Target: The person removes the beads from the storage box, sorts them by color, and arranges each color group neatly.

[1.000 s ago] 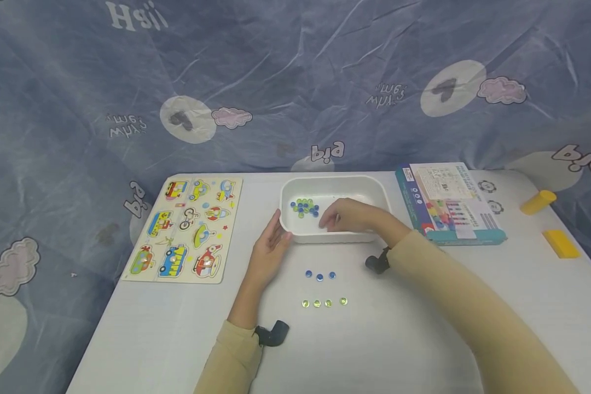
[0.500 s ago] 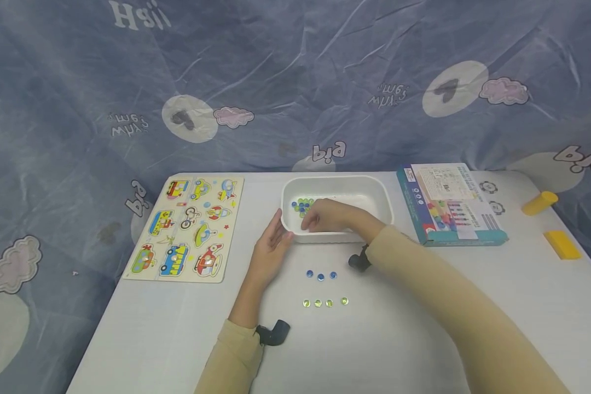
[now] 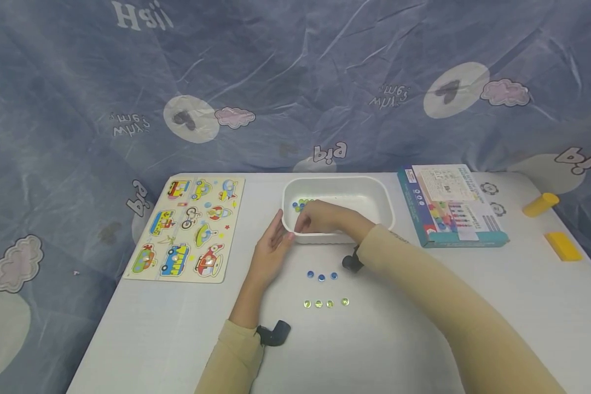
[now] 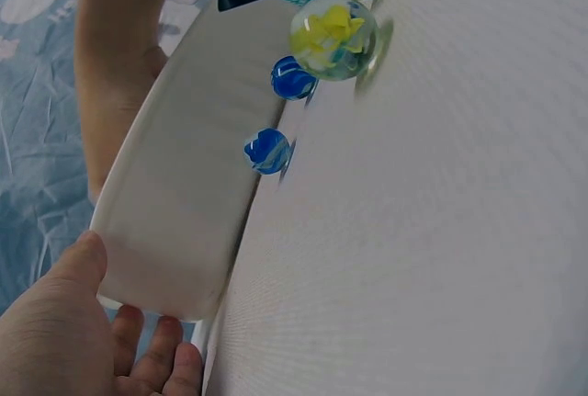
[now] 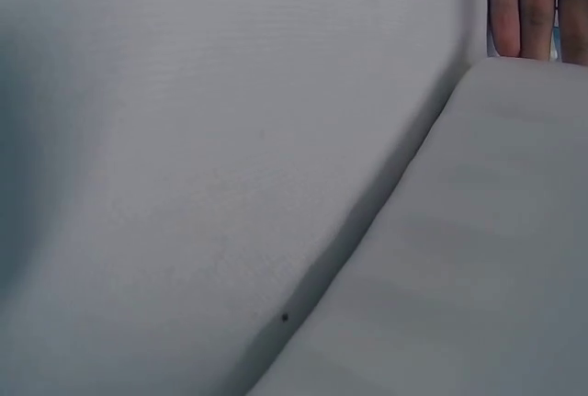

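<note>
A white plastic bin (image 3: pixel 369 202) stands near the table's far edge. Blue and yellow-green glass marbles (image 3: pixel 302 206) lie at its left end, partly covered by my right hand (image 3: pixel 319 215). That hand reaches inside with bent fingers; its fingertips and anything between them are hidden. My left hand (image 3: pixel 268 256) rests against the bin's front left corner, thumb toward the front and fingers along the left end. In front of the bin are three blue marbles (image 3: pixel 322 278) and a row of several yellow-green marbles (image 3: pixel 318 304). The left wrist view shows two blue marbles (image 4: pixel 267 151) up close beside the bin wall.
A wooden vehicle puzzle board (image 3: pixel 184 230) lies at the left. Right of the bin is a flat toy box (image 3: pixel 453 205). A yellow cylinder (image 3: pixel 540 204) and a yellow block (image 3: pixel 563 246) sit near the table's right edge.
My right hand has moved left inside the bin, over to the marbles, and now covers part of them. The left hand and the marbles on the table stay put.
</note>
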`<state>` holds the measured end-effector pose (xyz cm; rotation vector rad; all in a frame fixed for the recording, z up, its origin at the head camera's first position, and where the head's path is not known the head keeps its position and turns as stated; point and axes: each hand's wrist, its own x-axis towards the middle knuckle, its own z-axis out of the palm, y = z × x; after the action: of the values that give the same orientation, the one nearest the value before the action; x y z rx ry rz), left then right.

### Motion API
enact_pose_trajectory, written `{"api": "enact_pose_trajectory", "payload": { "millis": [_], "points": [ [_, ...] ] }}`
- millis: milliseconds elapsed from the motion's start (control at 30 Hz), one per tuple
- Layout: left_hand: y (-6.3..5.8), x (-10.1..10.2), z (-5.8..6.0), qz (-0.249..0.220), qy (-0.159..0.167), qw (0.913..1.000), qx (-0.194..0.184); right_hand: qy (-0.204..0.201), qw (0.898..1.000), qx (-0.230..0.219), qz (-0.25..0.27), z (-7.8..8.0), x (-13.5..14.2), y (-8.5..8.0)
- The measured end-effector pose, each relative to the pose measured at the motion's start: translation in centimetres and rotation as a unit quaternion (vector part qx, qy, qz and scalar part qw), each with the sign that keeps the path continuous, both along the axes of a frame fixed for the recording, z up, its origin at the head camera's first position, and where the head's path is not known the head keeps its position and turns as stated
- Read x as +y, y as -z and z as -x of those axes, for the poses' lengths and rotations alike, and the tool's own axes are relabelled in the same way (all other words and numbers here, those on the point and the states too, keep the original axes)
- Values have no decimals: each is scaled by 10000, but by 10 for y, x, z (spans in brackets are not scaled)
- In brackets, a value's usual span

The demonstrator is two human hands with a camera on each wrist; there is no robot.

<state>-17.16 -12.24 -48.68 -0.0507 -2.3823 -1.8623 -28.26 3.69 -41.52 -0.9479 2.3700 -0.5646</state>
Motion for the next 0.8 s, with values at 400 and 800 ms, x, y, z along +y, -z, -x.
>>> {"api": "enact_pose_trajectory", "payload": {
  "millis": [400,800],
  "points": [
    [0,1,0,-15,29,10000,-55,-69,9984,543,157,-2,8,-7],
    [-2,3,-1,2,-17,10000,20,131,9873,1251,972,-34,41,-41]
  ]
}}
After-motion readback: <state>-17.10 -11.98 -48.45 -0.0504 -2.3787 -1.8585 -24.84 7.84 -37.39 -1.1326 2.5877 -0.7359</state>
